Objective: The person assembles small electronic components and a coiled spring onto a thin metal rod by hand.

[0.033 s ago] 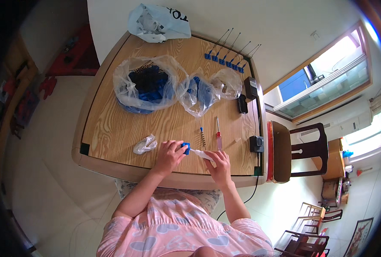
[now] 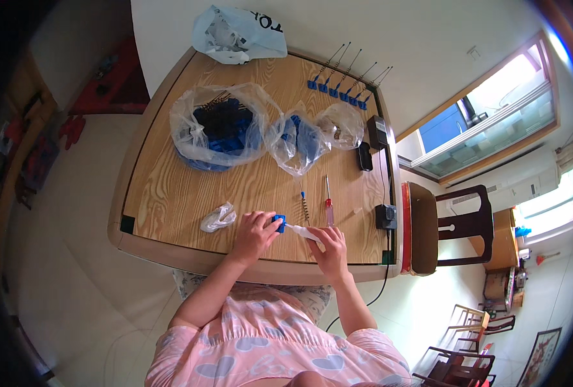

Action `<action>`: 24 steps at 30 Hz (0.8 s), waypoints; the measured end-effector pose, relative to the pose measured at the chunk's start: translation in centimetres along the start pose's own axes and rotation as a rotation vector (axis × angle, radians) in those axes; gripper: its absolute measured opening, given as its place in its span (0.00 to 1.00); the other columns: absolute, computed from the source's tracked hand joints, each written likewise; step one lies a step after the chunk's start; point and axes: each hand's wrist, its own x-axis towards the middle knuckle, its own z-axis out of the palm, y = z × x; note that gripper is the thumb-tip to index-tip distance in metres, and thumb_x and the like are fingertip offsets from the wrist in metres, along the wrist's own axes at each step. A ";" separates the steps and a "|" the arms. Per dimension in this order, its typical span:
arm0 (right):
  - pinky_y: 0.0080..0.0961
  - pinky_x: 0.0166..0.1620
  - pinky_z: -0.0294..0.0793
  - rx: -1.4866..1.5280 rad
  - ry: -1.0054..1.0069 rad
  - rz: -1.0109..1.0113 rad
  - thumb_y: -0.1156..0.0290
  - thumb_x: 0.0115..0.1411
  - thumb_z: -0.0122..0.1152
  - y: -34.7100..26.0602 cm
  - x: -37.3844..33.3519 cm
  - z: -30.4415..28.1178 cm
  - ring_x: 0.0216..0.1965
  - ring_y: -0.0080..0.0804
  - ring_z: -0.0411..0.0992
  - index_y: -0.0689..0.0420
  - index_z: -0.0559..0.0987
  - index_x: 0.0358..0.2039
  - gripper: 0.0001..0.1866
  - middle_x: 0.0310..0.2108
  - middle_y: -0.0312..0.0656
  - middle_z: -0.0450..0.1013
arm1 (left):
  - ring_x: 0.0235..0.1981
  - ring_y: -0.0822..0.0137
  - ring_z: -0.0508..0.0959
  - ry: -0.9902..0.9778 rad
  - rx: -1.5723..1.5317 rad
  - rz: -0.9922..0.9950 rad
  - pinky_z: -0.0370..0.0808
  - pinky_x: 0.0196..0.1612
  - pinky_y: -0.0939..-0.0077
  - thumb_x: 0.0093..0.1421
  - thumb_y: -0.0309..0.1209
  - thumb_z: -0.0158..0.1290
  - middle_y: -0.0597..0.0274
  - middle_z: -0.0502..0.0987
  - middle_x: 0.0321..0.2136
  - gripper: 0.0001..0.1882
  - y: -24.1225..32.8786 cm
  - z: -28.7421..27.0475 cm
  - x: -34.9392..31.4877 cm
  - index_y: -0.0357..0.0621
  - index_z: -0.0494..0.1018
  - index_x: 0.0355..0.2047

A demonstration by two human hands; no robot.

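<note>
Near the table's front edge, my left hand (image 2: 258,233) is closed on a small blue plastic block (image 2: 279,223). My right hand (image 2: 330,250) grips a white squeeze bottle (image 2: 308,233), its thin nozzle pointing left at the block's right side. Whether the tip touches the block is too small to tell. Just beyond my hands lies a dark coil spring (image 2: 304,208) with a blue end piece. Beside it rests a screwdriver (image 2: 329,211) with a clear red handle. A crumpled clear plastic bag (image 2: 219,218) lies left of my left hand.
Farther back stand an open plastic bag (image 2: 182,132) of blue parts and dark springs and two smaller bags (image 2: 297,164) (image 2: 342,126). Several spring-and-block pieces (image 2: 335,92) line the far right edge. A black adapter (image 2: 386,217) with a cable sits right; a chair (image 2: 470,226) stands beyond.
</note>
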 end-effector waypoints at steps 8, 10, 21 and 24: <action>0.34 0.43 0.67 -0.014 0.012 -0.025 0.74 0.49 0.65 -0.1 0.3 -0.1 0.38 0.41 0.70 0.54 0.79 0.41 0.16 0.34 0.41 0.75 | 0.47 0.63 0.71 0.001 0.010 0.006 0.65 0.50 0.63 0.44 0.31 0.64 0.65 0.72 0.45 0.23 -0.1 0.2 0.0 0.50 0.75 0.43; 0.34 0.43 0.67 -0.009 0.011 -0.027 0.74 0.49 0.65 0.0 0.2 0.0 0.38 0.40 0.70 0.54 0.79 0.41 0.16 0.34 0.41 0.75 | 0.46 0.63 0.71 0.002 0.009 0.001 0.65 0.50 0.63 0.44 0.31 0.64 0.65 0.72 0.45 0.23 -0.1 0.1 0.0 0.50 0.75 0.43; 0.34 0.44 0.67 0.030 0.065 0.004 0.75 0.50 0.65 0.2 -0.1 0.4 0.38 0.41 0.71 0.56 0.78 0.40 0.15 0.34 0.41 0.75 | 0.46 0.63 0.71 0.004 0.001 -0.007 0.65 0.50 0.64 0.44 0.31 0.64 0.65 0.73 0.45 0.23 0.0 0.0 0.1 0.51 0.75 0.43; 0.34 0.43 0.67 0.015 0.051 -0.006 0.75 0.50 0.65 0.3 -0.1 0.4 0.38 0.40 0.71 0.55 0.78 0.40 0.15 0.34 0.41 0.75 | 0.46 0.63 0.71 0.010 0.002 -0.004 0.65 0.50 0.64 0.44 0.31 0.64 0.65 0.73 0.45 0.22 0.1 0.0 0.1 0.51 0.75 0.43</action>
